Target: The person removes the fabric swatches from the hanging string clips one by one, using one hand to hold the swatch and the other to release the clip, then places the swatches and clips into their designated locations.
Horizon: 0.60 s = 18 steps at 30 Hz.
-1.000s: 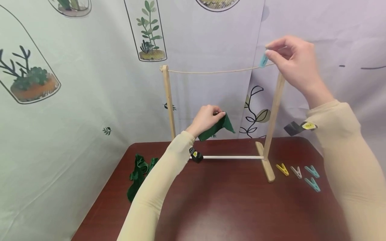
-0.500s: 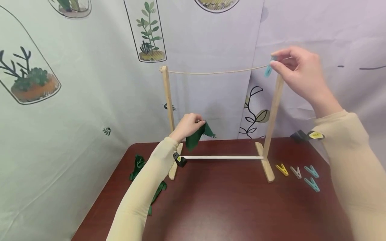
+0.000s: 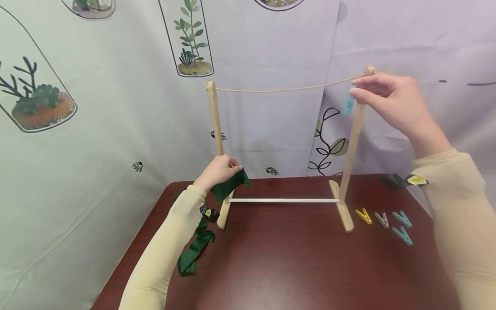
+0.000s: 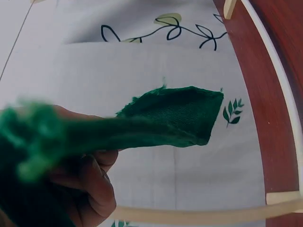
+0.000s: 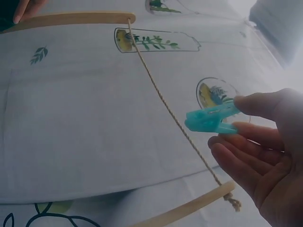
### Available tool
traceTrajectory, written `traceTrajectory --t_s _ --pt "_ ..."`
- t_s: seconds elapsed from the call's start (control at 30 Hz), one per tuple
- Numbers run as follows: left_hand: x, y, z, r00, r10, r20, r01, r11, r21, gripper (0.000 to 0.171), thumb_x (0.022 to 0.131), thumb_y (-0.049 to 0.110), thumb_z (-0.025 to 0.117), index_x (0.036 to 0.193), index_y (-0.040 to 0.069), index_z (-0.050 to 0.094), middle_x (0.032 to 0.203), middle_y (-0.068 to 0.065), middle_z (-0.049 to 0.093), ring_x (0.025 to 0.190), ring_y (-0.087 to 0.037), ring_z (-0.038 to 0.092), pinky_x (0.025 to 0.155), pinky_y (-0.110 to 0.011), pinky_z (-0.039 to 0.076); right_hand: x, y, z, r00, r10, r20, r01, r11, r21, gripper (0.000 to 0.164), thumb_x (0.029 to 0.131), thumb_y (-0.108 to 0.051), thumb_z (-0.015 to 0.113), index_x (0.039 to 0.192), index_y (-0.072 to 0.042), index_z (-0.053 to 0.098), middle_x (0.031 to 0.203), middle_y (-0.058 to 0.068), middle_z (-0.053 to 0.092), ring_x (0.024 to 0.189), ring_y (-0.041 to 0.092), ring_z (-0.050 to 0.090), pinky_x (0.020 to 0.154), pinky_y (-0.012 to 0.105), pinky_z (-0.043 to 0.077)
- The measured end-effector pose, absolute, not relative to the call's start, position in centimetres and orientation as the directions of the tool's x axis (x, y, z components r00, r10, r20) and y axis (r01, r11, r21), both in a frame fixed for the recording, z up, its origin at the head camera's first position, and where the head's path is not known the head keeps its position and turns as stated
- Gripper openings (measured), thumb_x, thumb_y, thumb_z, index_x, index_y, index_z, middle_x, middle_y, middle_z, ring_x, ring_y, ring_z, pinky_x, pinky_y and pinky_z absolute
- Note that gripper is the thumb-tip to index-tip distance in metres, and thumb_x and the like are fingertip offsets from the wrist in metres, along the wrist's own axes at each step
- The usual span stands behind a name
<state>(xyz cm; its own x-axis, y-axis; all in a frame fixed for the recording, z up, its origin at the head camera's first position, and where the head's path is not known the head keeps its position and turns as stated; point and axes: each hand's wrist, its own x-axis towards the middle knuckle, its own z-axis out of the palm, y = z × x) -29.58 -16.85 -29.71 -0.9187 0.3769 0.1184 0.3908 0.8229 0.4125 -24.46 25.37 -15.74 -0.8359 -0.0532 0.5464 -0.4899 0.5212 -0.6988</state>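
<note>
In the head view my left hand (image 3: 218, 172) pinches a dark green cloth (image 3: 228, 186) by its upper part, in front of the rack's left post. The left wrist view shows the cloth (image 4: 175, 116) folded and drooping past the fingers. My right hand (image 3: 399, 97) holds a light blue clothespin (image 3: 348, 104) beside the top of the right post. Up close in the right wrist view, thumb and fingers pinch the clothespin (image 5: 210, 119) by its handle ends. A thin rope (image 3: 279, 91) runs between the two posts, apart from both the cloth and the clothespin.
The wooden rack has a left post (image 3: 215, 116), a right post (image 3: 353, 146) and a white bottom bar (image 3: 283, 200). More green cloth (image 3: 195, 252) lies on the dark red table (image 3: 290, 258) at left. Yellow (image 3: 363, 216), pale (image 3: 382, 220) and blue clothespins (image 3: 403, 235) lie right of the rack.
My left hand has moved left and down with the green cloth, from mid-rack to the left post. The right hand has moved slightly right and down, still holding the clothespin.
</note>
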Motion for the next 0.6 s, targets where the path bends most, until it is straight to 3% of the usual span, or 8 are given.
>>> traceTrajectory --t_s 0.13,0.33,0.5,0.6 --pt "-29.1 -18.0 -30.0 -0.926 0.363 0.101 0.371 0.828 0.420 0.029 0.103 0.027 0.059 0.101 0.005 0.078 0.051 0.002 0.043 0.047 -0.010 0.032 0.053 -0.028 0.033 -24.4 25.9 -16.3 -0.862 -0.046 0.504 -0.458 0.494 -0.739 0.035 0.093 -0.034 0.074 0.125 -0.019 0.073 0.091 -0.021 0.073 0.085 -0.005 0.068 0.090 0.013 0.041" --pt "-27.8 -19.2 -30.7 -0.919 0.374 0.122 0.390 0.822 0.415 0.028 0.104 0.026 0.059 0.108 0.004 0.076 0.065 0.000 0.064 0.051 -0.013 0.049 0.059 -0.031 0.044 -24.3 26.3 -17.3 -0.870 -0.058 0.489 -0.437 0.551 -0.712 0.040 0.095 -0.037 0.072 0.130 -0.019 0.070 0.091 -0.025 0.070 0.084 -0.008 0.067 0.085 0.013 0.040" --pt "-26.5 -19.9 -31.4 -0.919 0.361 0.157 0.393 0.819 0.418 0.026 0.103 0.024 0.060 0.107 0.003 0.075 0.062 -0.003 0.060 0.051 -0.014 0.046 0.057 -0.031 0.042 -24.0 26.7 -18.3 -0.876 -0.067 0.477 -0.428 0.563 -0.707 0.041 0.095 -0.036 0.071 0.132 -0.019 0.068 0.094 -0.025 0.070 0.085 -0.009 0.066 0.077 0.010 0.041" --pt "-25.9 -20.5 -32.4 -0.921 0.345 0.180 0.389 0.815 0.430 0.026 0.103 0.023 0.060 0.108 0.003 0.075 0.074 -0.006 0.068 0.056 -0.011 0.049 0.058 -0.030 0.043 -23.8 26.9 -19.0 -0.880 -0.065 0.471 -0.416 0.585 -0.696 0.042 0.095 -0.038 0.071 0.133 -0.020 0.068 0.097 -0.025 0.069 0.087 -0.010 0.065 0.077 0.010 0.041"
